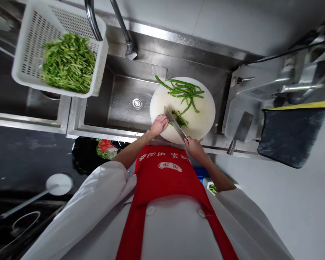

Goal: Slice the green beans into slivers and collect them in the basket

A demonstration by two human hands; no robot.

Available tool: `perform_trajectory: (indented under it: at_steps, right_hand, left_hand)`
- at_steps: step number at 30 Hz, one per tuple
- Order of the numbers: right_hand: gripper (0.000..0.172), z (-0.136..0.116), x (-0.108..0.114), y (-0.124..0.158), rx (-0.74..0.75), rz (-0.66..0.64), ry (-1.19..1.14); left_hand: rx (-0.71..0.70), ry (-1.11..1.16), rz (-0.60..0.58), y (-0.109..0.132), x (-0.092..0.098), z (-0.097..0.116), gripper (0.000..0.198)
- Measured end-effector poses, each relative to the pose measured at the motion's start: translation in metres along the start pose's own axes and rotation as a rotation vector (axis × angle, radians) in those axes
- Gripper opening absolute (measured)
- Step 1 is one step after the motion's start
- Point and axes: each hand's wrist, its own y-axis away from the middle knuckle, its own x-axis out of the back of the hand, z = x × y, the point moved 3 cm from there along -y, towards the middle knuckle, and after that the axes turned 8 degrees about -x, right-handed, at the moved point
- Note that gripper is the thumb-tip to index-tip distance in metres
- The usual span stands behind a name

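A round white cutting board point(203, 112) lies across the right side of a steel sink point(124, 101). Long green beans point(185, 90) are piled at its far side, and a small heap of cut bean pieces point(181, 119) lies near the middle. My right hand point(194, 147) is closed on the handle of a cleaver point(174, 122), whose blade slants across the board beside the cut pieces. My left hand point(159, 124) rests with curled fingers at the blade's far end, pressing on beans that it mostly hides.
A white perforated basket point(29, 50) full of cut greens sits on the sink's left rim under a tap point(130, 50). A second cleaver point(241, 130) and a dark cloth point(289, 133) lie at the right. A bin with scraps point(105, 148) stands below the counter.
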Motion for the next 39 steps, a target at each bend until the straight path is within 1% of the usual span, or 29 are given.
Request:
perform_trajectory:
  at_steps: [5,7,11,14,16,18,20,23,26,28,30,32,34,35,37,39]
  right_hand:
    - [0.042,-0.011,0.005,-0.015,0.019,0.028,-0.012]
    - [0.042,-0.015,0.007,-0.02,0.039,0.02,-0.017]
    - [0.042,-0.025,0.008,-0.034,0.027,0.014,-0.036]
    - [0.042,-0.031,0.012,-0.047,0.019,0.022,-0.041]
    - [0.042,-0.031,0.016,-0.049,0.031,0.017,-0.03]
    - [0.042,-0.027,0.02,-0.046,0.036,0.026,0.003]
    - [0.044,-0.026,0.022,-0.04,0.038,0.033,0.045]
    - [0.048,-0.036,0.018,-0.037,0.065,0.021,0.061]
    - [0.051,-0.052,0.014,-0.048,0.093,0.038,0.02]
    - [0.049,-0.054,0.015,-0.059,0.113,0.054,-0.003]
    - [0.046,-0.046,0.017,-0.066,0.127,0.053,-0.018]
    - [0.044,-0.029,0.017,-0.067,0.121,0.048,-0.033]
    - [0.044,-0.008,0.013,-0.061,0.09,0.041,-0.038]
    - [0.044,0.0,0.011,-0.055,0.075,0.039,-0.035]
    - [0.044,0.013,0.008,-0.042,0.061,0.032,-0.013]
    - [0.042,0.017,0.009,-0.028,0.061,0.033,0.024]
  left_hand:
    - [0.014,0.035,0.018,0.001,-0.002,-0.001,0.029]
    - [0.033,0.039,0.024,0.001,-0.003,-0.001,0.029]
    - [0.055,0.085,0.025,0.002,-0.001,0.0,0.027]
    - [0.126,0.08,0.094,0.009,0.007,-0.002,0.028]
    - [0.176,0.052,0.138,0.014,0.012,-0.005,0.028]
    - [0.17,0.044,0.119,0.018,0.012,-0.007,0.028]
    - [0.131,0.054,0.069,0.018,0.01,-0.009,0.028]
    - [0.118,0.058,0.032,0.016,0.007,-0.011,0.029]
    - [0.128,0.06,0.023,0.015,0.01,-0.01,0.029]
    - [0.143,0.058,0.044,0.02,0.016,-0.005,0.028]
    - [0.194,0.044,0.112,0.03,0.024,-0.001,0.029]
    - [0.252,0.026,0.178,0.04,0.031,0.003,0.03]
    - [0.254,0.033,0.186,0.045,0.035,0.003,0.031]
    - [0.226,0.051,0.159,0.043,0.035,0.002,0.031]
    - [0.135,0.108,0.063,0.033,0.036,-0.002,0.032]
    - [0.045,0.16,-0.036,0.02,0.037,-0.006,0.033]
